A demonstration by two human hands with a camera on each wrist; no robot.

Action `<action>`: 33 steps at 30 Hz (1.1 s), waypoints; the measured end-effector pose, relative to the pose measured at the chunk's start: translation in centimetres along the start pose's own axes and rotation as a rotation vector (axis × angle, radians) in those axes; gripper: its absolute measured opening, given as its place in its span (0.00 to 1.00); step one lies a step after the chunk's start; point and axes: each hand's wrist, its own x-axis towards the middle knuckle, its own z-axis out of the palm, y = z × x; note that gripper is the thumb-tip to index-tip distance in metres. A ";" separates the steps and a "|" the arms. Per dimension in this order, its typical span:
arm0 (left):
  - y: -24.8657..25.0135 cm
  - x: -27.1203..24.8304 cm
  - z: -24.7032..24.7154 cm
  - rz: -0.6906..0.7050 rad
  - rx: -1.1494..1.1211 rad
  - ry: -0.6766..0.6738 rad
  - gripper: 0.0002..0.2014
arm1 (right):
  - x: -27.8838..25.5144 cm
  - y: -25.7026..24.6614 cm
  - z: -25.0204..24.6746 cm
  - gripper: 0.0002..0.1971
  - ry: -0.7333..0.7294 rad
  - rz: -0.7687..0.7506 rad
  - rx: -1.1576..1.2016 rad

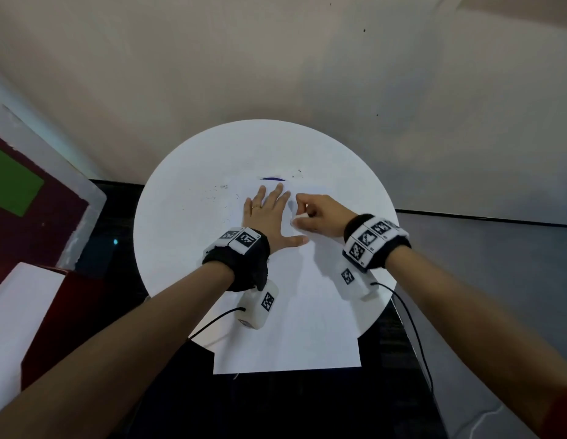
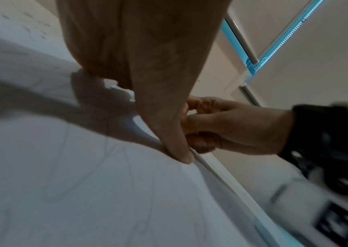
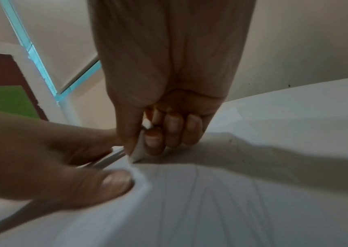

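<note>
A white paper sheet lies on a round white table, its near end hanging over the table's front edge. My left hand lies flat on the sheet's far part, fingers straight and spread, thumb pressing beside a raised paper edge. My right hand is just right of it, fingers curled. Thumb and forefinger pinch a lifted bit of the paper. In the right wrist view the left thumb presses the sheet close to the pinch.
A small dark purple shape peeks out past the sheet's far edge. Pencil-like marks dot the table's far left. A dark red board with a green patch leans at the left. Black cables trail from both wrist cameras. A wall stands behind the table.
</note>
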 end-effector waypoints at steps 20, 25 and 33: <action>0.1 0.2 -0.1 -0.014 0.028 -0.006 0.53 | -1.3 0.4 0.0 0.11 0.037 0.027 0.016; 0.2 0.3 -0.4 -0.024 0.049 -0.031 0.53 | 1.0 0.2 -0.7 0.11 0.188 0.043 -0.053; 0.7 0.6 -0.1 -0.053 0.066 -0.022 0.50 | 0.9 0.2 -1.3 0.10 0.147 0.027 -0.070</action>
